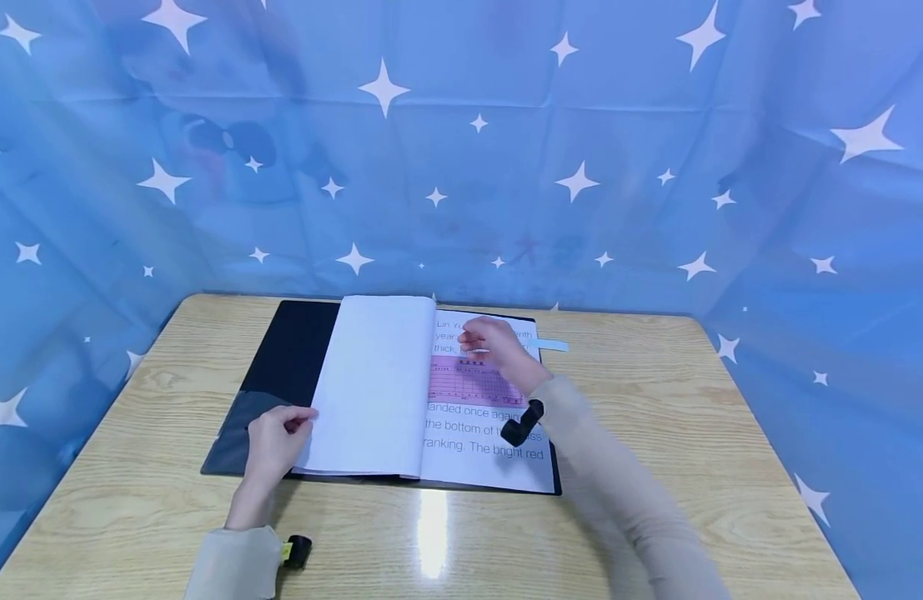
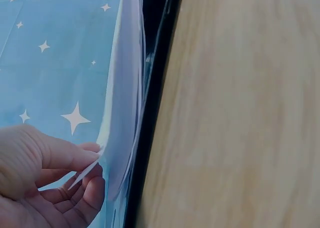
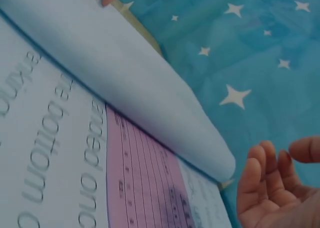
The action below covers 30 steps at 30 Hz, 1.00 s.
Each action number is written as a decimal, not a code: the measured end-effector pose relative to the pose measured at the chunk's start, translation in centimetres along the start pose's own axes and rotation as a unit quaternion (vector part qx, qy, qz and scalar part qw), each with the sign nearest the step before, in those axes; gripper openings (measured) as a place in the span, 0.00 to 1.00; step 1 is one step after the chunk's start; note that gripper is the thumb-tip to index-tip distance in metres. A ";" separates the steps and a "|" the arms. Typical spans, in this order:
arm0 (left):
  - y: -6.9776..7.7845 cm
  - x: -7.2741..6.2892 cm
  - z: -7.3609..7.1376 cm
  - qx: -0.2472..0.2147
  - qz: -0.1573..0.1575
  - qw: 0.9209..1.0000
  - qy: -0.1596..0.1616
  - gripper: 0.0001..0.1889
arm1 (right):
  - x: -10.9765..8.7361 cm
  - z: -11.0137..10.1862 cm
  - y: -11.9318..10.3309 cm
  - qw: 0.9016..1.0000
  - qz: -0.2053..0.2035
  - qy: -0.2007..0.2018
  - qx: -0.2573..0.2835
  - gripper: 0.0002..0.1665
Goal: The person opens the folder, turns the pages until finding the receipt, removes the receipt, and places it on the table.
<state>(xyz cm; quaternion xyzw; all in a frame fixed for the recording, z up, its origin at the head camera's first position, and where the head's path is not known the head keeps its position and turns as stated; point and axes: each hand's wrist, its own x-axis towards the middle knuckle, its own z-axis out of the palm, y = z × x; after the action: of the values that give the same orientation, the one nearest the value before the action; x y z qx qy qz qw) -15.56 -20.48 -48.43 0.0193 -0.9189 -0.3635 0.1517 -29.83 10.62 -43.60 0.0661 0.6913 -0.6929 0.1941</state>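
A black folder [image 1: 299, 346] lies spread on the table with white pages in it. My left hand [image 1: 275, 442] pinches the left edge of a blank white page [image 1: 374, 383] between thumb and fingers; the left wrist view shows the page corner between them. On the right lies a page with large printed text [image 1: 479, 467] and a pink ruled slip [image 1: 469, 382] across its middle. Above the slip hovers my right hand [image 1: 499, 346], its fingers loosely bent and holding nothing. The right wrist view shows this hand [image 3: 277, 185] with thumb and fingers apart.
A pale blue tab [image 1: 553, 344] sticks out from the folder's right edge. The wooden table [image 1: 641, 400] stretches around the folder. Behind it hangs a blue curtain [image 1: 446, 225] with white stars. Each wrist wears a small black device.
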 end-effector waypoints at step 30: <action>0.3 0.5 0.5 0.002 -0.093 0.993 -0.074 0.07 | -0.4 -8.2 3.3 0.982 0.017 0.040 -0.186 0.20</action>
<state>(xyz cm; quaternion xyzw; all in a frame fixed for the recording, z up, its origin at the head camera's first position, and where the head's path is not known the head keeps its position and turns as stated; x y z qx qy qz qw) -16.16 -20.05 -48.43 0.0775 -0.9225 -0.3751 0.0488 -29.68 18.83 -46.81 0.0682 0.8142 -0.5456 0.1865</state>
